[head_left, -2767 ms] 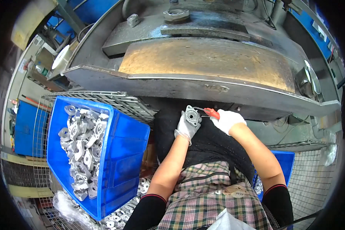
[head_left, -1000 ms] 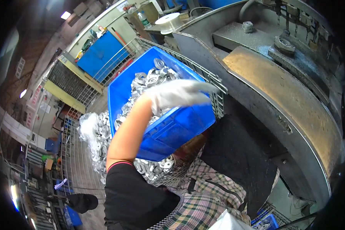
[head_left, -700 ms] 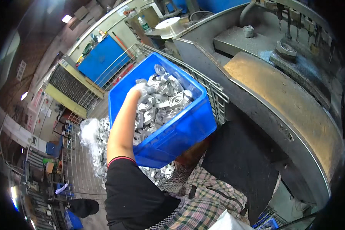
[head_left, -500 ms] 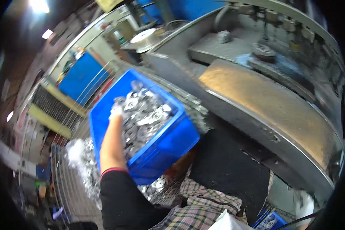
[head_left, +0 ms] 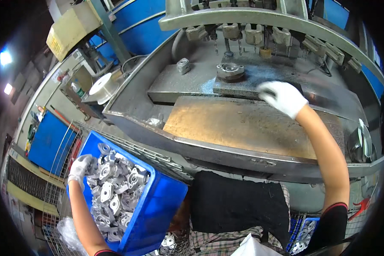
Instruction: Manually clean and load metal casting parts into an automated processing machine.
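My left hand, in a white glove, reaches into a tilted blue bin at the lower left. Its fingers are curled around a grey metal casting at the edge of a heap of similar castings. My right hand, also gloved in white, hovers above the drilling machine's table, its fingers stretched leftward with nothing visible in them. To its left, a flanged metal casting sits on a dark fixture. Drill bits and spindles hang above and behind that casting.
Along the machine's front runs a brownish plate inside a raised metal rim. One small metal piece stands at the table's back left. A wire rack lies beside the bin, and another blue bin holds castings at lower right.
My view has swung toward the machine. My right hand has come up from the lower right to above the machine table, while my left hand stays in the blue bin.
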Demonstrator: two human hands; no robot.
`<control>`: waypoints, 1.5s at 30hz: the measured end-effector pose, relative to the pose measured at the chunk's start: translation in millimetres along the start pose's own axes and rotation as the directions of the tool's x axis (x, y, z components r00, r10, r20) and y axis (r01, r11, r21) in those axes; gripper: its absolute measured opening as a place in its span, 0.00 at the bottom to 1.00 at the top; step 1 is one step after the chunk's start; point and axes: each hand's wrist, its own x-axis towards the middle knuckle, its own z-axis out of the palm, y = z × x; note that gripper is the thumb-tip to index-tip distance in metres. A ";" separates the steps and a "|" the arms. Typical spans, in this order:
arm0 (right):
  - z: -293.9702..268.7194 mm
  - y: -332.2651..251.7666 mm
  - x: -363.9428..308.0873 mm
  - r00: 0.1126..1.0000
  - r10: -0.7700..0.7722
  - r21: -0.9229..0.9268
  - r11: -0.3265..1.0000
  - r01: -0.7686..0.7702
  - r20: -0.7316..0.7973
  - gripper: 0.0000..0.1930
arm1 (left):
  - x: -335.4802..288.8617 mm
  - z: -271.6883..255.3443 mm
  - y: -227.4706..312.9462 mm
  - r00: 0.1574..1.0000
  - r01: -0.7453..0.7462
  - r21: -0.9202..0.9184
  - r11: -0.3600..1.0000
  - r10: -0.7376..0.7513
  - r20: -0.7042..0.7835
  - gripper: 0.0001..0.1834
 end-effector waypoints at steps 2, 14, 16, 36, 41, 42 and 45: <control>22.9 5.7 44.1 0.998 0.061 -0.032 0.998 -0.062 -0.031 0.16 | -17.7 15.4 40.3 0.976 -0.144 -0.206 0.968 0.173 0.131 0.19; 82.3 15.5 143.0 0.881 0.474 -0.200 0.863 -0.464 -0.001 0.15 | -69.3 212.2 200.6 0.664 -0.276 -0.282 0.919 0.394 0.635 0.25; 72.6 6.4 133.5 0.887 0.460 -0.172 0.872 -0.459 -0.036 0.13 | -57.8 243.5 203.8 0.610 -0.386 -0.279 0.879 0.470 0.638 0.25; -26.5 -17.1 -179.9 0.972 0.101 -0.186 0.972 -0.141 -0.210 0.12 | -102.0 327.5 217.4 0.081 -0.996 0.038 0.076 0.735 0.673 0.15; -7.1 -1.0 -199.3 0.951 0.153 -0.110 0.976 -0.188 -0.268 0.13 | -89.7 335.4 236.6 0.057 -0.995 0.100 -0.004 0.796 0.602 0.10; -7.9 -0.6 -199.8 0.949 0.162 -0.108 0.974 -0.197 -0.272 0.13 | -86.8 339.3 249.4 0.016 -0.998 0.065 -0.025 0.830 0.557 0.14; -10.7 -5.8 -199.2 0.945 0.203 -0.109 0.965 -0.236 -0.256 0.12 | -72.8 356.0 282.2 0.087 -0.971 0.238 -0.041 0.860 0.504 0.10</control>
